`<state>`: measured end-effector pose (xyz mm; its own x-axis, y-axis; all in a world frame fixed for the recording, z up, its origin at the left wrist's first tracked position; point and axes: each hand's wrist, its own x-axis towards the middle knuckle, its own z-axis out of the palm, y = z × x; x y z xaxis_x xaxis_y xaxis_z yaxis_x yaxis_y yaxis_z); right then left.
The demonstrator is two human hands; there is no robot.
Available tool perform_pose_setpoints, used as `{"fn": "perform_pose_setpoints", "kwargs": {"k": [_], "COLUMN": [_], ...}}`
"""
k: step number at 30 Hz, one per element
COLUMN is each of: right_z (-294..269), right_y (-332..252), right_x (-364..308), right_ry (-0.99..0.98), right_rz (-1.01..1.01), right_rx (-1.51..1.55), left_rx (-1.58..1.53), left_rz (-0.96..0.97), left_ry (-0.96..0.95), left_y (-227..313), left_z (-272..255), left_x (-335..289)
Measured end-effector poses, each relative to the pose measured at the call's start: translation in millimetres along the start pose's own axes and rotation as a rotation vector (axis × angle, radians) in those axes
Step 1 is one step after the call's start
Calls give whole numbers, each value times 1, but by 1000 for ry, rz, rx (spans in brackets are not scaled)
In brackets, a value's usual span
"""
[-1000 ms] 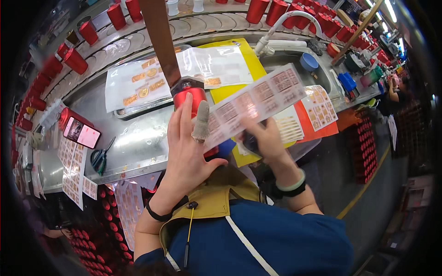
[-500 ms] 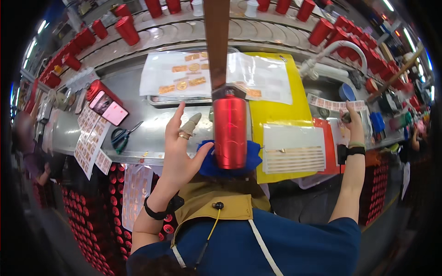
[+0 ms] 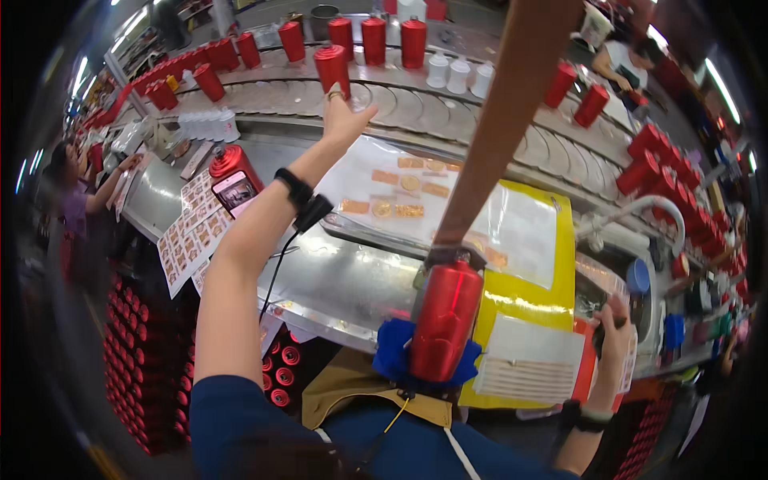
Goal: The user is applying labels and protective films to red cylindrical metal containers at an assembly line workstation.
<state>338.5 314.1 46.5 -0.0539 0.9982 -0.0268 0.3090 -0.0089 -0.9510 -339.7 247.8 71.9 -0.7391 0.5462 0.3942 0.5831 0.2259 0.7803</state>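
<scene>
My left hand (image 3: 346, 124) reaches far out over the bench to a red bottle (image 3: 332, 68) on the conveyor. Its fingertips meet the lower part of that bottle, while the thumb stands well apart. At the right, my right hand (image 3: 613, 336) has its fingers curled by a small dark thing that I cannot make out. Another red metal bottle (image 3: 446, 320) is in front of my body, tilted under a brown bar (image 3: 508, 120), with a blue cloth (image 3: 394, 352) around its lower end. Neither hand touches this one.
Decal sheets (image 3: 392, 188) lie on a tray behind the bottle. A yellow folder (image 3: 520, 308) carries a striped sheet (image 3: 536, 364). Left are a phone (image 3: 234, 192) and sticker sheets (image 3: 188, 240); right, a sink faucet (image 3: 648, 204). Several bottles line the conveyor (image 3: 392, 100); other people work beyond.
My left hand has moved from beside the near bottle up and away to a bottle on the conveyor. The view has turned and tilted. My right hand stays near the folder's right side.
</scene>
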Motion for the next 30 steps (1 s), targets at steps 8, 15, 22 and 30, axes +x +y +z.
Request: {"fn": "perform_pose_setpoints", "kwargs": {"k": [8, 15, 22, 30], "right_z": [-27, -18, 53, 115], "right_y": [4, -2, -16, -69], "right_x": [-79, -93, -103, -135], "right_ry": [189, 293, 32, -207], "right_rz": [58, 91, -42, -167], "right_rx": [-186, -334, -87, -93], "left_rx": [386, 257, 46, -385], "left_rz": [-159, -49, 285, 411], "left_ry": [360, 274, 281, -58], "left_y": [1, -24, 8, 121], "left_z": [76, 90, 82, -91], "left_x": [150, 175, 103, -95]}}
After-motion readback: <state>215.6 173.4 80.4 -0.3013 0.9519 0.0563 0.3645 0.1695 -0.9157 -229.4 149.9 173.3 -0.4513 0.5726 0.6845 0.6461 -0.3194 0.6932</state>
